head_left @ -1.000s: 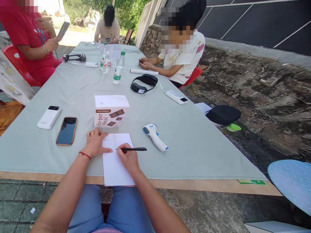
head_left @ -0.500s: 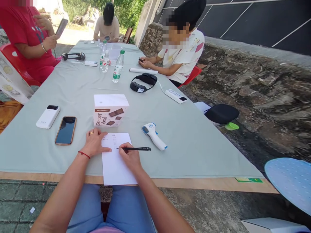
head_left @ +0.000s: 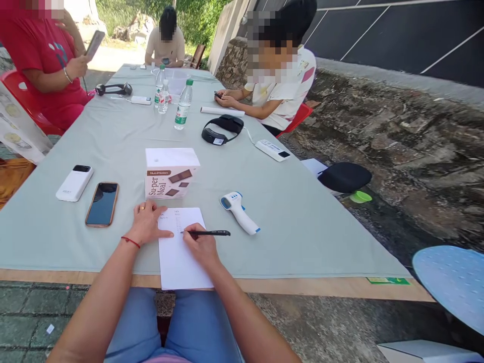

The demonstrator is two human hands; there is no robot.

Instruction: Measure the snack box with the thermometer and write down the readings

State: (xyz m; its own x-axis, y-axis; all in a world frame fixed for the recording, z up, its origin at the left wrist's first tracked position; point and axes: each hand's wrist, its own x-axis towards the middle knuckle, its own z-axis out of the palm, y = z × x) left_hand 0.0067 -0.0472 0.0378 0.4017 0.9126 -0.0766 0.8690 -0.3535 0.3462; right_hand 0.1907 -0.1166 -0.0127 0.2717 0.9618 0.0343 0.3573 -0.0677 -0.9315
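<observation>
Clock hours are read from the sheet, 12 pointing away from the wearer. One table (head_left: 302, 247), under a pale cloth, fills most of the view. Three other people sit around it: one person (head_left: 41, 60) at 11 o'clock, a second person (head_left: 151, 48) at 12, a third person (head_left: 285, 101) at 1. Two red chairs (head_left: 49, 121) show, at 11 and 1. Two dark headsets lie on the cloth, the nearer headset (head_left: 234, 121) at 1 and the farther headset (head_left: 124, 89) at 11. One sheet of white paper (head_left: 183, 267) lies at the near edge, slightly overhanging it. One box (head_left: 172, 174) stands just beyond at 12, and three plastic bottles (head_left: 181, 113) stand farther out at 12. Two hands work here: the left hand (head_left: 146, 222), at 10 to 11, spreads across the sheet's edge, its grip unclenched; the right hand (head_left: 200, 247) rests on the sheet at 2. One white thermometer (head_left: 244, 217) lies at 2. Of three white oblong devices (head_left: 74, 182), one lies at 10, two farther off. One phone (head_left: 102, 204) lies at 10. One black pen (head_left: 214, 233) is held in the right hand's grip, its tip by small writing, its tail toward 3.
</observation>
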